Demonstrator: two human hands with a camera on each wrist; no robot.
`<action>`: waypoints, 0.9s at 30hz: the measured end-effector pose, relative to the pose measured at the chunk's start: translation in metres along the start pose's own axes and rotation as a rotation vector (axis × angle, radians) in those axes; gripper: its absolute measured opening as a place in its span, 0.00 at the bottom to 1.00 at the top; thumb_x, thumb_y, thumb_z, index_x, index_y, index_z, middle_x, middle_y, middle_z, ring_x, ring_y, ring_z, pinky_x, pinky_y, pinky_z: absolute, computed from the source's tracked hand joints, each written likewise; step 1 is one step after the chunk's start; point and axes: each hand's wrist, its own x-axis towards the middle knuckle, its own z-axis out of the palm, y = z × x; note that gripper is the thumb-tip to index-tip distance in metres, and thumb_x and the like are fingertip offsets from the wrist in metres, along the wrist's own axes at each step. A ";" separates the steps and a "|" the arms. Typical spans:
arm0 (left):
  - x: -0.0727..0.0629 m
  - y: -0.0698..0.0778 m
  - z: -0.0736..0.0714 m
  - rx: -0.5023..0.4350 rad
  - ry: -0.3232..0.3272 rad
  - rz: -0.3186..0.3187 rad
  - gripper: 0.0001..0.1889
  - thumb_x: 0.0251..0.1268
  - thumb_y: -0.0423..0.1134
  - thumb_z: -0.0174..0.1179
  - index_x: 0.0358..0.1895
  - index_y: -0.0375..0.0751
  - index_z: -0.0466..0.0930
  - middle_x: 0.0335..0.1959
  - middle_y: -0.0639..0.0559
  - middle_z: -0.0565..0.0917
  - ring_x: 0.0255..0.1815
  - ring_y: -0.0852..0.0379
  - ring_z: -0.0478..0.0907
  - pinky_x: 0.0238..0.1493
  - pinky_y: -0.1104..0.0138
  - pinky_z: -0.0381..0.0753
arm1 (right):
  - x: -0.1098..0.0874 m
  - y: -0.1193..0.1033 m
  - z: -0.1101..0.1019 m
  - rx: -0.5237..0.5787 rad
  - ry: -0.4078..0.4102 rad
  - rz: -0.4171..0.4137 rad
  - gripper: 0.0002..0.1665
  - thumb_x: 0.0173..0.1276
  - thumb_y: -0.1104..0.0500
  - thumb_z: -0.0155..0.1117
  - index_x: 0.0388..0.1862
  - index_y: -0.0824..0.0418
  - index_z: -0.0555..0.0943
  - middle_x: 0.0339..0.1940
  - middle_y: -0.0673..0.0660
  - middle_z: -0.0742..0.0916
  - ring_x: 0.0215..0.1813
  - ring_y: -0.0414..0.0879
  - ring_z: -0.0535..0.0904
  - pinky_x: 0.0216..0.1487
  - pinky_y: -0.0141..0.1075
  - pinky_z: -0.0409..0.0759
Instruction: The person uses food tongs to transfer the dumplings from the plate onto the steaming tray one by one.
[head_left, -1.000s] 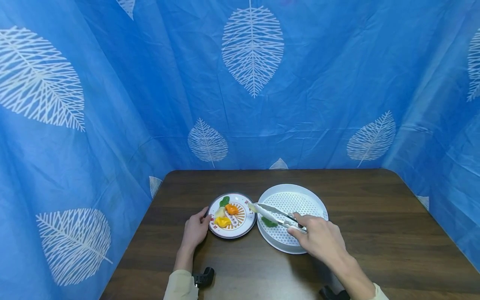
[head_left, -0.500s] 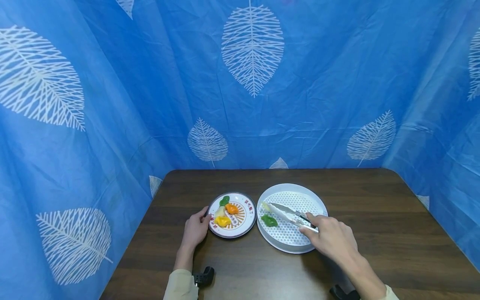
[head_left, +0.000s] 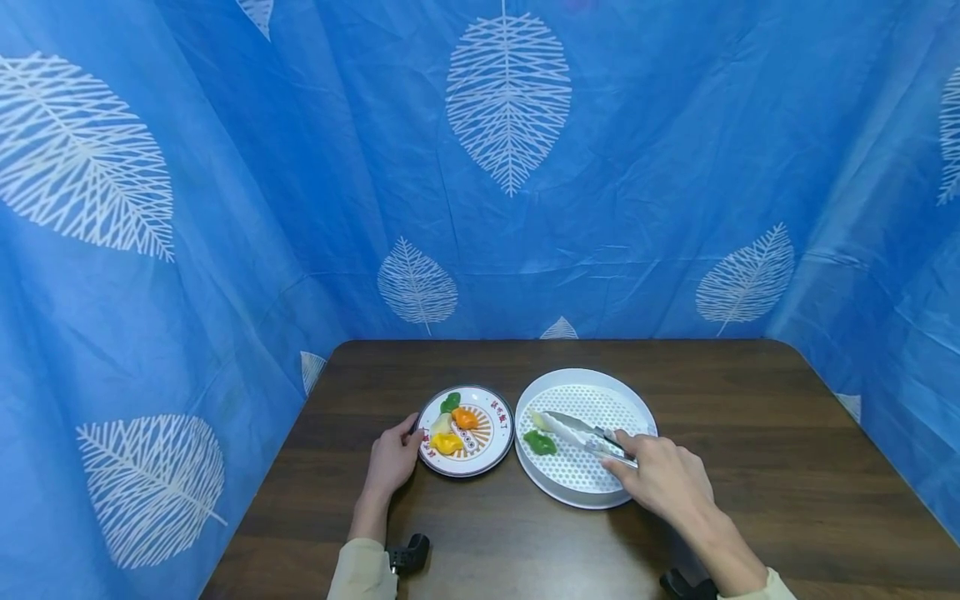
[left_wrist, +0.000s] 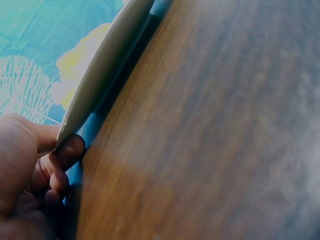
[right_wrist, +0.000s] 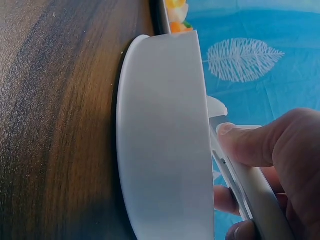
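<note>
My left hand (head_left: 392, 457) pinches the near-left rim of a small round white plate (head_left: 491, 448); the left wrist view shows thumb above and finger beneath it. On the plate lie dumpling-like pieces: a green piece (head_left: 450, 402), an orange piece (head_left: 466, 418), a yellow piece (head_left: 446, 443) and a cream piece (head_left: 442, 424). My right hand (head_left: 663, 475) grips metal tongs (head_left: 577, 433) that reach into a round white tray (head_left: 626, 400) with a perforated bottom. A pale green piece (head_left: 537, 422) is at the tips; whether they clasp it, I cannot tell. Beside it lies another green piece (head_left: 539, 442).
Plate and tray stand almost touching on a dark wooden table (head_left: 720, 392). The tray has a raised wall (right_wrist: 165, 130). A blue curtain (head_left: 637, 167) with white leaf prints hangs behind and along the sides. Wrist cameras sit at both forearms.
My right hand and the tongs have moved right, from over the plate's right edge into the tray, with the pale green piece at the tips. The left hand stays at the plate's rim.
</note>
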 end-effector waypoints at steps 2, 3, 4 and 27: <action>0.000 0.000 0.000 0.004 0.006 0.000 0.27 0.79 0.47 0.57 0.76 0.47 0.70 0.27 0.48 0.74 0.28 0.53 0.70 0.31 0.66 0.70 | 0.000 0.000 0.001 -0.002 0.000 0.003 0.35 0.64 0.37 0.71 0.66 0.52 0.83 0.51 0.64 0.90 0.37 0.52 0.84 0.28 0.47 0.75; 0.000 0.000 0.000 0.004 0.008 -0.001 0.27 0.79 0.47 0.57 0.76 0.47 0.70 0.27 0.49 0.74 0.27 0.53 0.70 0.31 0.66 0.70 | 0.001 0.000 0.002 0.000 -0.002 0.006 0.36 0.64 0.37 0.71 0.66 0.53 0.83 0.51 0.64 0.90 0.36 0.52 0.84 0.27 0.46 0.74; 0.000 0.000 0.000 0.004 0.009 -0.003 0.27 0.79 0.47 0.57 0.76 0.47 0.70 0.26 0.49 0.74 0.27 0.53 0.70 0.30 0.66 0.70 | 0.001 0.000 0.002 0.002 -0.004 0.009 0.36 0.64 0.37 0.71 0.66 0.53 0.83 0.51 0.63 0.90 0.36 0.51 0.83 0.28 0.46 0.74; -0.001 0.001 0.000 0.001 0.005 -0.005 0.27 0.79 0.48 0.57 0.76 0.47 0.70 0.25 0.49 0.73 0.25 0.53 0.69 0.30 0.65 0.69 | -0.001 -0.005 0.002 0.018 0.042 0.013 0.39 0.63 0.36 0.71 0.67 0.55 0.82 0.49 0.60 0.91 0.36 0.51 0.83 0.29 0.48 0.77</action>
